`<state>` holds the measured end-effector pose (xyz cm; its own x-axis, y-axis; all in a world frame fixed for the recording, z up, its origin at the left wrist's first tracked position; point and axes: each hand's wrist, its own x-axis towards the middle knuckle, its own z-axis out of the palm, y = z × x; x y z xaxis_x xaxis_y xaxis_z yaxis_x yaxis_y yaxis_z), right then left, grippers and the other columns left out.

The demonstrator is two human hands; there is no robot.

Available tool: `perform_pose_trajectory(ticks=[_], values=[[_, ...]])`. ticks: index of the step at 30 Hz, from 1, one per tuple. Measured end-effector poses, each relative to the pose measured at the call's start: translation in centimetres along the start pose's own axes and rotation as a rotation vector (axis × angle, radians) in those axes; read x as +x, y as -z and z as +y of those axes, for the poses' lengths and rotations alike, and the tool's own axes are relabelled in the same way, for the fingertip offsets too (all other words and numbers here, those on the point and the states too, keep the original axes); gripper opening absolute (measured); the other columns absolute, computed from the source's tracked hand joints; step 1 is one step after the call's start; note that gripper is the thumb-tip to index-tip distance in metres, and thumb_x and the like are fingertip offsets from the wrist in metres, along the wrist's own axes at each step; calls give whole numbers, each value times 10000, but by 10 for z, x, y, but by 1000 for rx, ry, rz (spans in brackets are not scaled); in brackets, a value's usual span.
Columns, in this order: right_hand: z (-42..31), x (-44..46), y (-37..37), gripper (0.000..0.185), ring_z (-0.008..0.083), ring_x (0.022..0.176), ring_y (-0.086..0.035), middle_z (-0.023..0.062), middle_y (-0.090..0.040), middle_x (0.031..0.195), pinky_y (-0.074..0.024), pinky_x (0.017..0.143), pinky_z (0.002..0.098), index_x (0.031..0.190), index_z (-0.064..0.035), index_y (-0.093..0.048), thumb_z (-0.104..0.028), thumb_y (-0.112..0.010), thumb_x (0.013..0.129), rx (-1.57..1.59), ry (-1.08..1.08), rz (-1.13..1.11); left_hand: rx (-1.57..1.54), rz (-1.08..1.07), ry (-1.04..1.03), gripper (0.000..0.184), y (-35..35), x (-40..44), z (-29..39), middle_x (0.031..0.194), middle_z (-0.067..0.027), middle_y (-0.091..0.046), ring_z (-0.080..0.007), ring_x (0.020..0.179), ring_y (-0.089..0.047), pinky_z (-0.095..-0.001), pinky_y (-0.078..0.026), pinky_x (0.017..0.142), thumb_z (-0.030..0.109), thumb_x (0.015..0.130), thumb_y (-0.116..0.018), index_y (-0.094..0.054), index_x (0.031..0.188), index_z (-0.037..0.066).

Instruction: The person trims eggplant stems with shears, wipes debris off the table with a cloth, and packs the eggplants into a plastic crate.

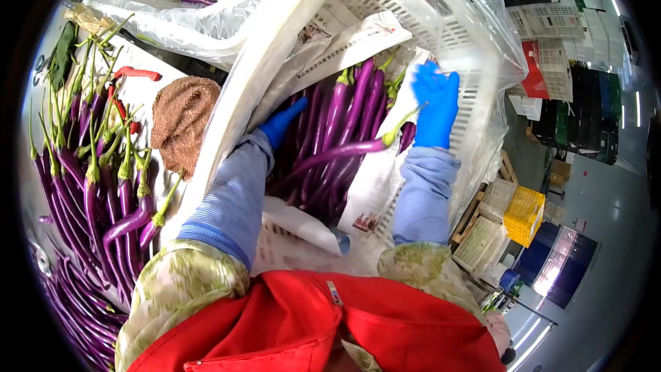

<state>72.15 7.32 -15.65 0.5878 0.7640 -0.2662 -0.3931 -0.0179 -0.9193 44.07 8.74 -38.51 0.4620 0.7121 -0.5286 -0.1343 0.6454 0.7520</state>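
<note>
Long purple eggplants [337, 117] lie in a white plastic crate [475, 96] lined with clear film and newspaper [344, 45]. My left hand [281, 124], in a blue glove, reaches into the crate at the left side of the eggplants; its fingers are largely hidden among them. One eggplant [344, 151] lies slantwise across the others, its green stem pointing toward my right hand. Gloved in blue, my right hand [435, 100] is raised at the crate's right side with fingers apart and nothing in it, over the newspaper edge.
More eggplants [89, 200] are heaped on the table at the left, near a brown cloth [184, 120] and red-handled pruners [127, 89]. Another film-lined crate [172, 27] stands at the top left. A yellow crate [523, 215] and stacked crates are farther right.
</note>
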Motion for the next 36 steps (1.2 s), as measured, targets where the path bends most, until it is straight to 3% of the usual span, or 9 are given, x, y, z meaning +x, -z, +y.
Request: perform_pose_trajectory(ticks=[3, 8, 9, 13, 16, 22, 26, 29, 36], values=[[6, -8, 13, 395, 157, 1044, -560, 75, -594, 1190, -434, 936, 298, 1293, 1, -517, -223, -501, 968, -610, 767, 308, -630, -148, -30, 678, 35, 49, -64, 1481, -62, -361, -232, 1363, -309, -418, -222, 1118, 489, 906, -525, -349, 1455, 132], [15, -82, -9, 517, 191, 431, -583, 117, -640, 574, -446, 415, 280, 758, -47, -646, -521, -501, 908, -1039, -692, -32, -726, -158, -152, 700, 34, 57, -88, 1462, -108, -386, -231, 1341, -346, -318, -285, 1113, 417, 878, -647, -369, 1444, 113], [30, -91, -10, 724, 196, 446, -607, 120, -635, 578, -461, 418, 291, 712, -51, -611, -754, -470, 808, -1105, -767, -123, -803, -130, -145, 696, 28, 49, -73, 1467, -113, -379, -239, 1349, -334, -326, -277, 1119, 416, 879, -644, -369, 1444, 116], [94, -76, 2, 664, 212, 470, -618, 129, -643, 614, -459, 411, 310, 815, -32, -580, -693, -521, 826, -1002, -721, -67, -1580, 115, 153, 685, -18, -11, 29, 1479, -124, -361, -264, 1372, -302, -354, -254, 1138, 424, 877, -637, -382, 1438, 126], [96, -71, -29, 455, 183, 484, -599, 96, -629, 630, -447, 425, 280, 902, -51, -568, -503, -605, 868, -889, -488, -68, -654, 106, 67, 730, -14, -12, 23, 1480, -122, -362, -270, 1378, -292, -359, -241, 1143, 479, 838, -661, -405, 1427, 131], [117, -35, -45, 242, 134, 409, -544, 50, -596, 623, -416, 388, 256, 839, -61, -606, -291, -677, 865, -741, -242, -133, -396, -34, -147, 750, 14, 32, -46, 1487, -120, -356, -272, 1386, -282, -359, -247, 1136, 493, 830, -665, -401, 1430, 126], [106, -3, -39, 334, 202, 726, -587, 85, -639, 786, -468, 686, 363, 916, 10, -639, -307, -706, 835, -909, 166, -90, -192, 83, 45, 761, -16, -18, 32, 1490, -110, -353, -266, 1381, -292, -356, -254, 1131, 495, 829, -666, -394, 1434, 122], [139, 39, 7, 1008, 405, 1154, -532, 303, -540, 1239, -422, 957, 442, 1323, 112, -393, -597, -735, 694, -1198, 436, 174, -283, 114, 94, 773, -22, -18, 48, 1477, -102, -371, -252, 1364, -318, -342, -272, 1119, 472, 819, -691, -390, 1437, 118], [110, 80, -6, 1012, 272, 1240, -471, 159, -456, 1389, -367, 1056, 350, 1433, 13, -308, -636, -671, 748, -790, -443, -319, -622, -111, 62, 766, 14, 15, -29, 1435, -109, -427, -245, 1317, -386, -343, -320, 1086, 451, 801, -723, -415, 1420, 121]])
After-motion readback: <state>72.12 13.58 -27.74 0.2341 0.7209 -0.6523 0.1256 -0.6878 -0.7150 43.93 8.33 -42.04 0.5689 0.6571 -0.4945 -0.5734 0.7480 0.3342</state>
